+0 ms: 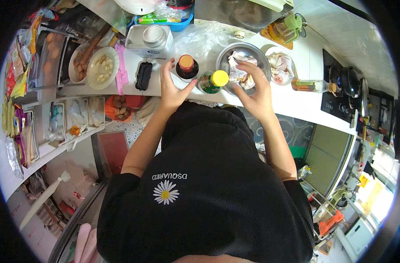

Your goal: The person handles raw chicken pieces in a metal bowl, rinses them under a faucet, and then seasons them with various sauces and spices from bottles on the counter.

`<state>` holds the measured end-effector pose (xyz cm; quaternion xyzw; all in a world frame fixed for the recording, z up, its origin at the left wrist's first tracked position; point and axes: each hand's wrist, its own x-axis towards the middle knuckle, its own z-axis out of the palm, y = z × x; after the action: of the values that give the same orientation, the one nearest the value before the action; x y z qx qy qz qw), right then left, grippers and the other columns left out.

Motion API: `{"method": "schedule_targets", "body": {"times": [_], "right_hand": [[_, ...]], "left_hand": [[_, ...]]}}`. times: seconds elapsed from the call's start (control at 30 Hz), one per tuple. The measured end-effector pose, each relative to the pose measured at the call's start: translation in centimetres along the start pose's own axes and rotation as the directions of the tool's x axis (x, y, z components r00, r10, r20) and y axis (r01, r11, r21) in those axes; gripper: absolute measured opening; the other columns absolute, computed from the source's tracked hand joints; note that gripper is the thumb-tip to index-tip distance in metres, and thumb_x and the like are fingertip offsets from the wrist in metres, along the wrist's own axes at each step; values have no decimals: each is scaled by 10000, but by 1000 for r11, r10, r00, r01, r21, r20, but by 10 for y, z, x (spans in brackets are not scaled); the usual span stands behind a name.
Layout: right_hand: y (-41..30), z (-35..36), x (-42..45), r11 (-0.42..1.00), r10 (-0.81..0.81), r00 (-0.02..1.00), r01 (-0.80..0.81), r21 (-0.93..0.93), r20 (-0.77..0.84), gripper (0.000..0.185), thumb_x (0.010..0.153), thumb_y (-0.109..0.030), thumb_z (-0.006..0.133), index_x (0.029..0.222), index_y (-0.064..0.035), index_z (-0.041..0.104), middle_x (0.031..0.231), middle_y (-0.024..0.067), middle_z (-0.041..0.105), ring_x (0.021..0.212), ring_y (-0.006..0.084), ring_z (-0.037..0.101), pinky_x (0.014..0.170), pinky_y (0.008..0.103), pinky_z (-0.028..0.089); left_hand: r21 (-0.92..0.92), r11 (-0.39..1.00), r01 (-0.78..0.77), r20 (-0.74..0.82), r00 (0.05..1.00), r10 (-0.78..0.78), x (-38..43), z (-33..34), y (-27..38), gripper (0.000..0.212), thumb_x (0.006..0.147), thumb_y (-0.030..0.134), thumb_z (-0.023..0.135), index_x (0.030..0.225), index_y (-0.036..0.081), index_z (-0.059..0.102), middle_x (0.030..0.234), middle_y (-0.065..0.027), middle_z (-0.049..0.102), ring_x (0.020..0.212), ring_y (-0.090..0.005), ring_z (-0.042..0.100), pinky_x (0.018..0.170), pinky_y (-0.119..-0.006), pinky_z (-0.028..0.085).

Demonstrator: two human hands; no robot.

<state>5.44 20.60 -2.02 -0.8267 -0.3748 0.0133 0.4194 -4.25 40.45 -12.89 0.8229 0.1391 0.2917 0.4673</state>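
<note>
My left hand (175, 87) is spread beside a dark sauce bottle (187, 67) with an orange cap; its thumb reaches toward a green container (209, 83) with a yellow lid. Whether any fingertip touches the bottle cannot be told. Over the right rim of a steel bowl (223, 56), my right hand (255, 88) hovers with thumb and fingers apart and nothing between them. Inside that bowl lie pieces of raw poultry (242, 70). Further right, a white plate (291, 77) bears more raw poultry (279, 64).
Left on the counter are a black case (143, 76), a pink plastic tool (121, 70), a bowl of garlic cloves (101, 82) and a white tin (134, 37). A crumpled plastic bag (200, 37) lies behind. Rightward are a lying bottle (310, 86), an oil jug (287, 28) and a black cooktop (331, 95).
</note>
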Motion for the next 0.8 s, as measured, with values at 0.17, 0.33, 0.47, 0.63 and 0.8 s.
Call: {"method": "schedule_targets", "body": {"times": [0.17, 0.33, 0.47, 0.63, 0.8], "right_hand": [[-21, 3, 12, 990, -128, 987, 133, -42, 100, 432, 608, -142, 688, 1004, -37, 551, 1046, 129, 543, 991, 274, 500, 856, 367, 369], [-15, 11, 19, 968, -182, 980, 192, -163, 75, 292, 558, -187, 654, 802, -41, 585, 810, 97, 554, 810, 271, 528, 729, 371, 401], [-23, 11, 10, 907, -208, 975, 221, -358, 73, 290, 591, -289, 639, 760, -60, 580, 761, 58, 528, 798, 223, 494, 710, 318, 380], [-26, 20, -1, 896, -89, 992, 121, -428, 93, 301, 610, -369, 622, 712, -85, 612, 749, 43, 565, 799, 201, 510, 655, 303, 385], [-25, 31, -3, 798, -269, 960, 268, -540, 78, 198, 653, -251, 543, 644, -55, 569, 649, 38, 515, 643, 169, 503, 502, 272, 395]], "left_hand": [[-113, 993, 19, 3, 1000, -18, 4, -1, 5, 741, 635, 145, 713, 1230, -10, 300, 1195, -162, 369, 1129, -278, 351, 970, -381, 243], [34, 934, -356, -123, 926, 357, -13, -10, 20, 572, 696, 228, 615, 1143, -41, 383, 1124, -198, 392, 1044, -318, 400, 877, -418, 345], [-58, 945, -323, 148, 933, 328, -32, 0, 37, 597, 635, 160, 689, 1119, -40, 405, 1081, -179, 446, 986, -323, 454, 865, -399, 367], [-144, 966, -214, 118, 966, 232, -26, 31, 53, 584, 629, 127, 696, 1114, -40, 416, 1065, -184, 476, 993, -328, 467, 876, -395, 351], [-153, 982, -113, 172, 975, 139, -15, 39, 56, 346, 734, 108, 602, 1010, -72, 494, 1013, -185, 537, 949, -315, 510, 830, -372, 379]]}}
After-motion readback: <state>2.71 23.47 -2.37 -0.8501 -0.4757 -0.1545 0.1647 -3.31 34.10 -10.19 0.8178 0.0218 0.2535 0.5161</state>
